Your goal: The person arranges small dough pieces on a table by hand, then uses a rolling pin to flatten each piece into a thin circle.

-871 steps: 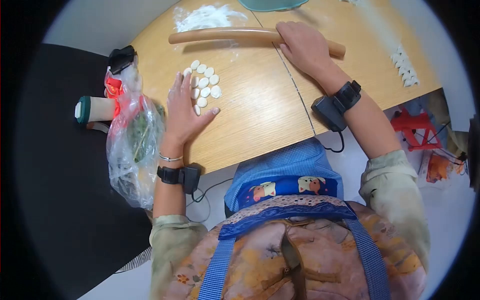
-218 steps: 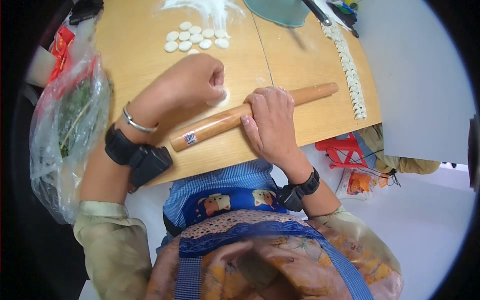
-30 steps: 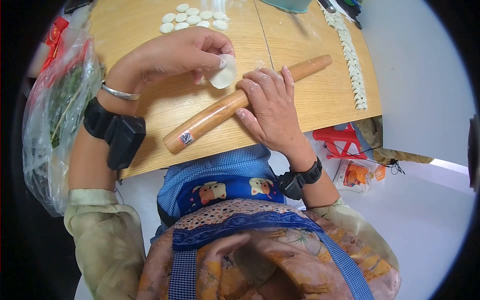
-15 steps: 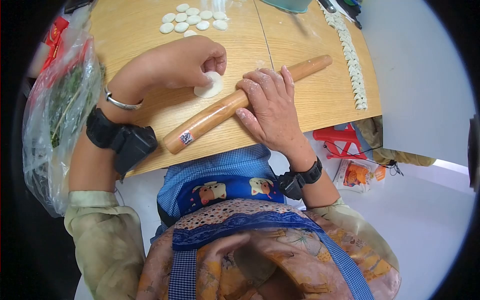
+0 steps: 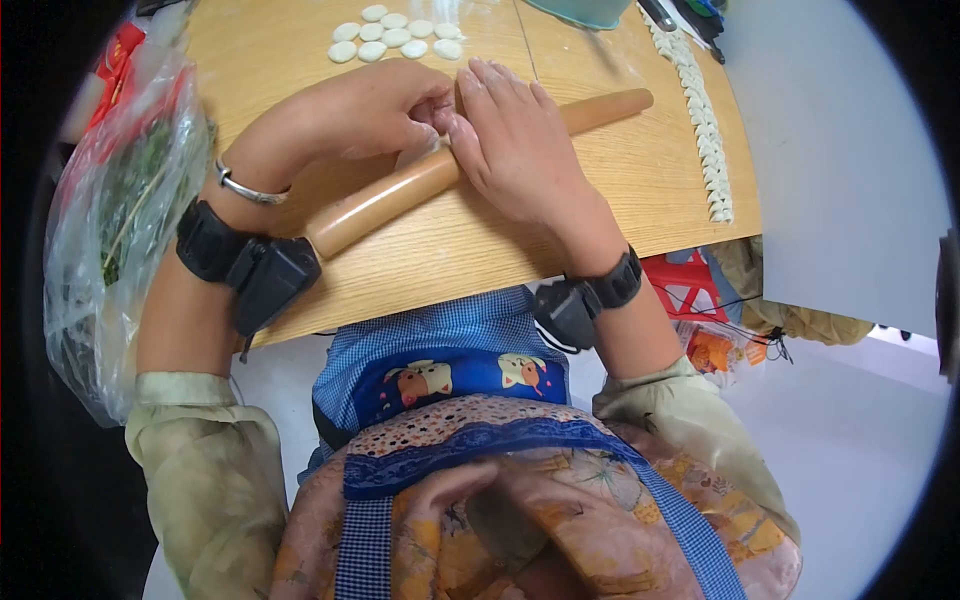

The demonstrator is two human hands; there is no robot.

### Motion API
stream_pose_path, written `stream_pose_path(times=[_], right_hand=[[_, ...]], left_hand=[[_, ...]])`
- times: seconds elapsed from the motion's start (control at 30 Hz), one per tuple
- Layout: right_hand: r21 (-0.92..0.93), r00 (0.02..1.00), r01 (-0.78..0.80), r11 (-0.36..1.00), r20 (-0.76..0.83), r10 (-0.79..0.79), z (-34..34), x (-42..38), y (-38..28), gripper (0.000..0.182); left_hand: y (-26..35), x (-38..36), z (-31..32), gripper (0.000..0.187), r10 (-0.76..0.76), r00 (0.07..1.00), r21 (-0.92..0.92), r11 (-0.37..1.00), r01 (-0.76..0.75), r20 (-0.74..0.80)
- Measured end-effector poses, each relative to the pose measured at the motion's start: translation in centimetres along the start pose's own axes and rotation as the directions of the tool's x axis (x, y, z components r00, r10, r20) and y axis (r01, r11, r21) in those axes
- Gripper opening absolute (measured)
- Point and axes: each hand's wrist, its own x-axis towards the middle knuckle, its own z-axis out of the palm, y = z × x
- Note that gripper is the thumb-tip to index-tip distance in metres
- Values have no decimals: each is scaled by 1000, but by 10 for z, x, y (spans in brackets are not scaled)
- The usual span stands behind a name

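A wooden rolling pin (image 5: 385, 205) lies slantwise across the table in front of me. My right hand (image 5: 520, 150) rests flat on it, fingers stretched out and pointing away from me. Close beside it, my left hand (image 5: 375, 115) has its fingers curled, pinching the edge of a thin round dough wrapper (image 5: 417, 152). Most of that wrapper is hidden behind the left hand and the pin. Beyond my hands, several small flattened dough discs (image 5: 395, 38) are spread on the table.
A long row of folded white dough pieces (image 5: 708, 140) runs along the right of the wooden table (image 5: 420, 265). At the far edge stands a teal bowl (image 5: 580, 12). A clear plastic bag of greens (image 5: 130, 220) is at left; a red stool (image 5: 690, 285) stands below right.
My right hand has pushed the rolling pin away from me and flattened out, coming closer to my left hand. The pin now covers part of the wrapper, and its label has rolled out of sight.
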Motion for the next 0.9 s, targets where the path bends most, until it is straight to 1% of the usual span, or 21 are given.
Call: stream_pose_path(times=[0.07,0.13,0.17,0.23,0.3,0.37,0.4,0.47,0.53,0.57,0.63,0.77,0.83,0.9], right_hand=[[1,999,-32,1000,-8,32,9,13,2,56],[6,999,-36,999,-23,36,10,16,2,57],[11,999,-39,999,-37,40,10,17,1,57],[3,998,-42,999,-46,42,6,7,-2,58],[-6,997,-46,999,-55,45,-3,-9,-7,59],[-3,996,-83,997,13,83,-16,-29,-14,62],[-4,996,-84,996,13,85,-21,-38,-17,62],[32,991,-108,994,81,105,-27,-57,-19,65],[47,989,-122,991,87,118,-30,-69,-21,66],[41,988,-129,991,87,125,-31,-73,-23,66],[34,987,-139,990,86,135,-32,-76,-23,66],[50,992,-114,992,65,111,-30,-72,-21,65],[56,995,-94,994,49,92,-28,-64,-18,64],[38,997,-75,996,35,74,-26,-50,-17,60]], left_hand=[[-1,0,1,17,-10,1000,30,1000,10,-4],[-4,1,4,18,51,994,23,999,-49,-95],[-6,1,3,18,50,994,22,999,-48,-96],[-3,2,0,18,-40,999,16,999,40,-2],[-2,1,0,17,-36,999,10,999,37,-3],[-3,1,1,16,-32,999,4,999,32,-4],[-3,2,1,15,-37,999,-9,999,37,-8],[-1,2,2,14,-41,999,-21,999,41,-12],[5,1,2,12,-92,996,16,996,92,5],[7,0,1,12,-91,996,18,996,91,7],[10,1,-1,13,-164,982,67,985,158,93],[8,0,2,11,-124,988,2,992,124,96],[6,0,4,8,-80,997,-49,996,80,19],[4,1,4,8,-85,996,-48,995,86,23]])
